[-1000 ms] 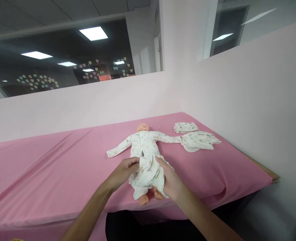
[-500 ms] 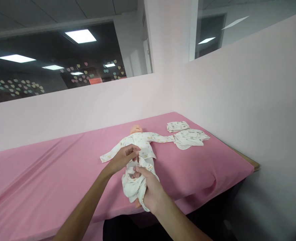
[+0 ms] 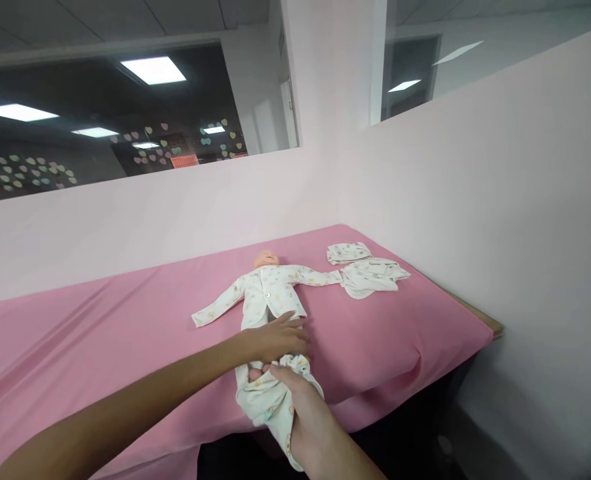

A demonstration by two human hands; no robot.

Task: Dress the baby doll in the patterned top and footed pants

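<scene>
A baby doll [image 3: 266, 259] lies on its back on the pink-covered table, wearing a white patterned jacket [image 3: 270, 288] with its sleeves spread wide. My left hand [image 3: 280, 339] reaches across the doll's lower body, fingers apart, over the legs. Below it, my right hand [image 3: 303, 407] is closed on bunched white patterned pants [image 3: 270, 400] around the doll's lower legs, near the table's front edge. The fingertips of my right hand show through the cloth's opening. What lies under my left palm is hidden.
Folded white patterned cloths [image 3: 373, 275] lie at the right back of the pink sheet [image 3: 150, 333], touching the jacket's right-side cuff. White walls with windows [image 3: 185, 107] stand behind and to the right. A wooden edge [image 3: 475, 313] shows at the table's right.
My left hand has moved down and right, from a pinch near the jacket hem to fingers apart across the legs. My right hand and the pants have shifted lower.
</scene>
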